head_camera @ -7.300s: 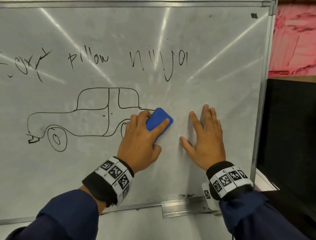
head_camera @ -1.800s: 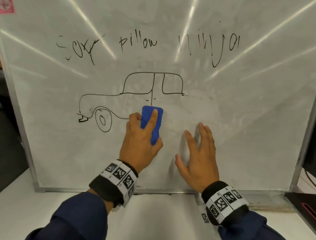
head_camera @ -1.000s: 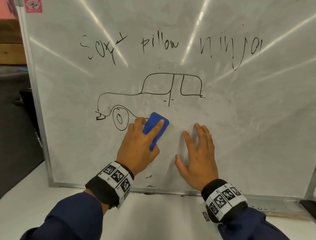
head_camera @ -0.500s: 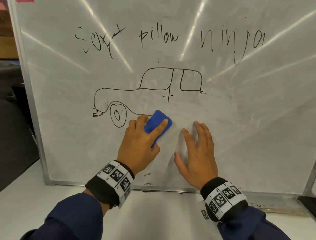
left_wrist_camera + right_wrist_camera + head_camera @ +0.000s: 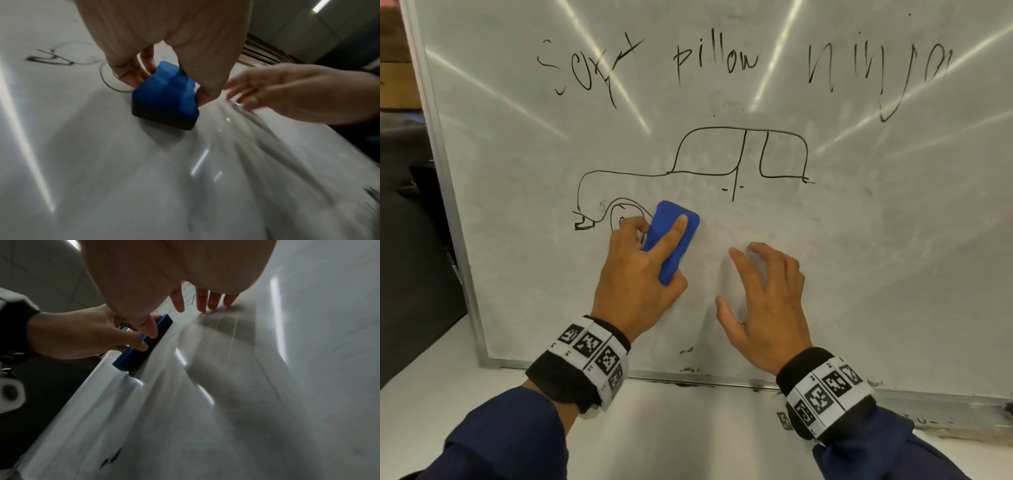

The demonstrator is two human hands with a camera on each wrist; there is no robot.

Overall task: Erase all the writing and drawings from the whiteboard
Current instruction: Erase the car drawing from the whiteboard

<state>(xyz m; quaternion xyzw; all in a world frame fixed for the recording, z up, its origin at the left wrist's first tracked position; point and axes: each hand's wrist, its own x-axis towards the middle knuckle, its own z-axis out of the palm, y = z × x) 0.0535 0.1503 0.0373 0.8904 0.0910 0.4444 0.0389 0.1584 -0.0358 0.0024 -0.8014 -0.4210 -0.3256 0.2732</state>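
Observation:
The whiteboard (image 5: 876, 274) stands upright on a white table. Black words (image 5: 715, 63) run along its top. Below them is a partly wiped car drawing (image 5: 739, 154): roof, windows, bonnet and front wheel (image 5: 619, 214) remain. My left hand (image 5: 640, 274) grips a blue eraser (image 5: 674, 240) with a dark felt base (image 5: 162, 116) and presses it on the board just right of the front wheel. My right hand (image 5: 767, 294) leans on the board beside it, fingertips (image 5: 202, 305) touching, fingers slightly arched, holding nothing.
The board's metal frame (image 5: 448, 205) runs down the left, with dark furniture beyond it. The white table (image 5: 688, 428) lies below the board's bottom rail. Ink smudges (image 5: 686, 351) mark the board's lower part.
The eraser has slid left and slightly up to the front wheel, wiping away the underbody line. The right hand's fingers have arched up from flat.

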